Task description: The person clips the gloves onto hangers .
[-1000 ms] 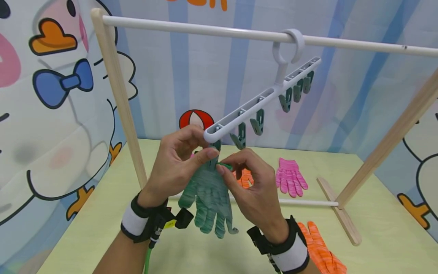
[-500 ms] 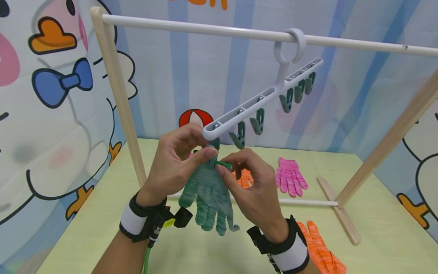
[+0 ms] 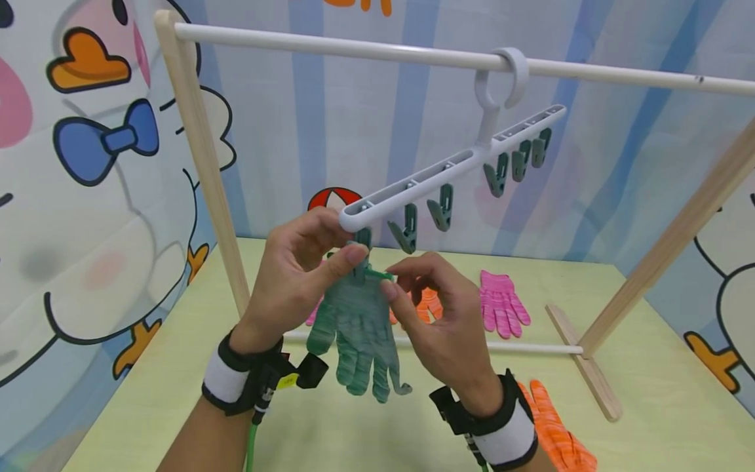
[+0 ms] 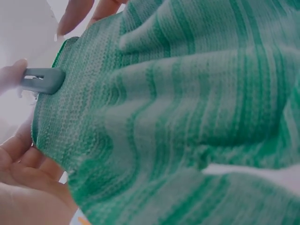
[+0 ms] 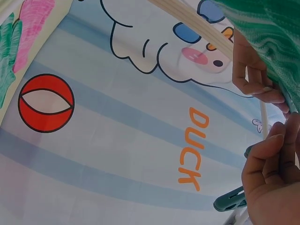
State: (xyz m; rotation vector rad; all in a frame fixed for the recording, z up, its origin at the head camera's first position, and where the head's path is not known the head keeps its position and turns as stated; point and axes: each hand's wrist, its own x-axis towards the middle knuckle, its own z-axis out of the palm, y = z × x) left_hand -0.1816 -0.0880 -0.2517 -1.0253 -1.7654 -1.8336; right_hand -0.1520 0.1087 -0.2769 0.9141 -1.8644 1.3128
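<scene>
Head view. One green striped knit glove (image 3: 362,321), fingers down, cuff at the end clip (image 3: 362,237) of a white clip hanger (image 3: 413,187). Left hand (image 3: 286,278): fingers curled, thumb and fingers pinching that clip at the cuff; the rear fingertips I cannot make out. Right hand (image 3: 451,321): fingers bent, thumb and index tips almost together, pinching the bright green cuff edge. Hanger hooked over a white rail (image 3: 330,44), slanting across my view, five further clips (image 3: 441,208) along it. On the pale yellow table (image 3: 637,321): one pink glove (image 3: 500,305); one orange glove (image 3: 557,429), beside the right wrist.

Left wrist view. Knit fabric fills most of my frame. The end clip sits over the cuff, a fingertip touching its outer end. Bent left-hand fingers lie at lower left, right-hand fingertips along the cuff's upper side.

Right wrist view. Both hands at my right border, glove above them; what lies between the right fingertips I cannot tell here. Backdrop (image 5: 117,164): red ball print (image 5: 46,122), orange lettering "DUCK" (image 5: 193,150). Upper left: pink striped fabric (image 5: 33,28) and a second green glove (image 5: 8,61).
</scene>
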